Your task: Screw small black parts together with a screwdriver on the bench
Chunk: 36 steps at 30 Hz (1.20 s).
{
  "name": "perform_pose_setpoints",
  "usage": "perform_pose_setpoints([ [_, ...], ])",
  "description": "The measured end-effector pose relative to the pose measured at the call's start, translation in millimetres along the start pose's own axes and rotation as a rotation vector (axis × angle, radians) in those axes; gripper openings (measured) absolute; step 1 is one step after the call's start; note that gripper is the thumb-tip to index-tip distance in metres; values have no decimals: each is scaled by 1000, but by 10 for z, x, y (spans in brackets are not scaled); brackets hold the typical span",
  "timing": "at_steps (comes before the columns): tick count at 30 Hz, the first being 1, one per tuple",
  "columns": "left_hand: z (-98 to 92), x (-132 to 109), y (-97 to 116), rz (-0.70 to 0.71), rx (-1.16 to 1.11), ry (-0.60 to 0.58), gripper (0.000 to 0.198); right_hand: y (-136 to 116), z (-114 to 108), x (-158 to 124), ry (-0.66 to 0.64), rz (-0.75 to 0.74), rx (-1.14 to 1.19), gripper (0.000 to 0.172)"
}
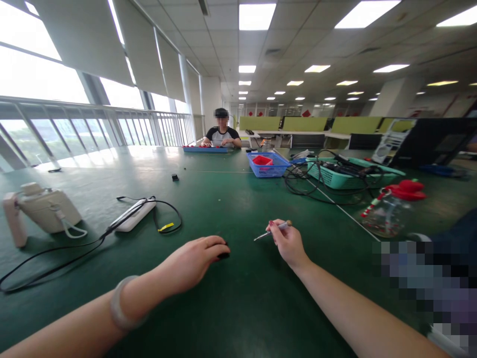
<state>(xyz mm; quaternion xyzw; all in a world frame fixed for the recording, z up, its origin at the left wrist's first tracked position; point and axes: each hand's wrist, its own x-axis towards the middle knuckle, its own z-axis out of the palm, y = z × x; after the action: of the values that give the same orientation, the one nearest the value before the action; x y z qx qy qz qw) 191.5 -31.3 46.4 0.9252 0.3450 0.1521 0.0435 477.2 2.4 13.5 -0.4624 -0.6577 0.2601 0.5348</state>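
My left hand (196, 261), with a pale bangle (122, 303) on its wrist, is closed over the green table. Between its fingertips is a small black object (223, 255), mostly covered by the fingers, so its kind cannot be made out. To the right, my right hand (289, 244) pinches a small screwdriver (263, 236) like a pen. The slim metal shaft slants down leftward toward the left hand, and its light handle with a brownish end sticks out above the fingers. A gap of bare tabletop separates the screwdriver tip from the black object.
On the left stand a beige bottle (50, 209) and a white power bank (134, 215) with a black cable. Farther off lie a small black block (175, 177), a blue basket (268, 170) and a green basket (331, 178). A red-lidded jar (391, 211) is at right. Another person (222, 134) sits opposite.
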Motion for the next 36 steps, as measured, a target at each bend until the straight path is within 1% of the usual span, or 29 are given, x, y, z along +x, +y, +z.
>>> perform_pose_setpoints([
  [2, 79, 274, 88, 65, -2, 21, 42, 13, -4, 0, 3, -2, -17, 40],
  [5, 225, 623, 144, 64, 4, 28, 41, 37, -3, 5, 30, -14, -43, 37],
  [7, 325, 769, 157, 39, 0, 21, 40, 48, 2, 9, 41, -36, -64, 35],
  [9, 412, 833, 160, 16, -6, 31, 40, 54, 10, 13, 42, -67, -83, 33],
  [12, 505, 820, 137, -14, -17, 77, 43, 64, 21, 22, 32, -86, -97, 34],
  [15, 543, 771, 84, -36, -33, 109, 43, 80, 18, 30, 30, -64, -100, 35],
  [20, 534, 757, 30, -65, -89, 113, 39, 78, -21, 39, 49, 24, -35, 42],
  [25, 523, 767, 37, -80, -173, 113, 34, 48, -32, 25, 43, 35, 9, 41],
  [30, 524, 759, -16, -163, -300, 130, 37, -25, 3, -24, 4, -13, -12, 37],
  [36, 552, 771, -88, -239, -364, 121, 44, -158, 30, -88, -34, -148, -100, 30],
])
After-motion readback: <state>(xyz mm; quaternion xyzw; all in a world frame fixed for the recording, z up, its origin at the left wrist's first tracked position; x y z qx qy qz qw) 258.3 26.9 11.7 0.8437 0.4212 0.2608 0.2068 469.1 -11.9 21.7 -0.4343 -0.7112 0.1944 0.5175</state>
